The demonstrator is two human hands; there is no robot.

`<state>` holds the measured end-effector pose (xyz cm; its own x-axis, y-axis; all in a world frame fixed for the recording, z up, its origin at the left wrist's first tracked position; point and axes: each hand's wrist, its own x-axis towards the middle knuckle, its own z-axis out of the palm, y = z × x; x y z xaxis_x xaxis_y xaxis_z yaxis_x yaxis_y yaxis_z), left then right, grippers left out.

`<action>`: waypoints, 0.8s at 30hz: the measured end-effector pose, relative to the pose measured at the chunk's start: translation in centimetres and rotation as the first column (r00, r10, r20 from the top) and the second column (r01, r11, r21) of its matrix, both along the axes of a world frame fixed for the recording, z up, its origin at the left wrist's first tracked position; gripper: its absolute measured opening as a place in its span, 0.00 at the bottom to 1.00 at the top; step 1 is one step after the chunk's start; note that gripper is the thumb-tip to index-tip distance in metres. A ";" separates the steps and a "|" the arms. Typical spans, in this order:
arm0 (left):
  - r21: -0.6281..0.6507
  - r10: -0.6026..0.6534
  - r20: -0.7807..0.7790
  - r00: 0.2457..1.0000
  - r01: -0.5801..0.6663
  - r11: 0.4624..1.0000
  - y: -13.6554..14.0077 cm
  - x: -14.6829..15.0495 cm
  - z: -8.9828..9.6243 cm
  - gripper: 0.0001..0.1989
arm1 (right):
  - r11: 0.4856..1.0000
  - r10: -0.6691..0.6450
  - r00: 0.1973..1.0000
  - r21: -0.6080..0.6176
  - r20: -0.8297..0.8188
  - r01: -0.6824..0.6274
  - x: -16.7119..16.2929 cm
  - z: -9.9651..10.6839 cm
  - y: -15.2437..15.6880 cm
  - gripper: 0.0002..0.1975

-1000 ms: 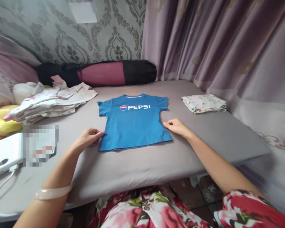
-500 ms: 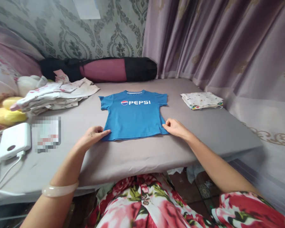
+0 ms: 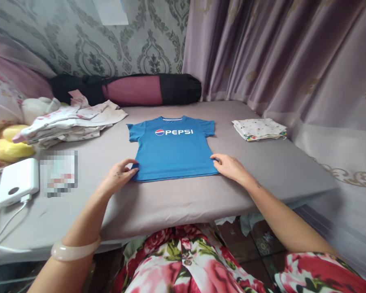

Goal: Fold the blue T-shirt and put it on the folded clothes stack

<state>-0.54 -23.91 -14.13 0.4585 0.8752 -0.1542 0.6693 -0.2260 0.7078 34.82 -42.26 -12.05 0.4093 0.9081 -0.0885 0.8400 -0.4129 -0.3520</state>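
Note:
A blue short-sleeved T-shirt (image 3: 173, 152) lies flat on the covered table, with its collar away from me and its hem towards me. White "PEPSI" lettering and a round logo cross its chest. My left hand (image 3: 117, 176) is at the left hem corner, thumb and forefinger parted with blue cloth showing between their tips. At the right hem corner, my right hand (image 3: 232, 167) touches the side edge, its thumb and forefinger slightly apart. The other fingers of both hands are curled and partly hidden.
A loose pile of pale printed clothes (image 3: 76, 122) lies at left, beside plush toys (image 3: 12, 142). A white charger (image 3: 18, 181) with cables sits nearer me, by a blurred-out item (image 3: 59, 173). Folded white cloth (image 3: 259, 128) lies at right. A long black-and-maroon roll (image 3: 134, 89) lines the back.
Both hands have loosened from a pinch at the hem corners, thumbs and forefingers now parted. The right hem corner and my right hand have shifted slightly right; the hem lies straighter.

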 end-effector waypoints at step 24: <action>0.375 -0.195 -0.468 0.862 0.394 0.839 2.5 8.3 -3.2 0.33 | 0.986 0.158 0.977 -0.078 0.143 -0.148 -1.4 -4.2 7.6 0.34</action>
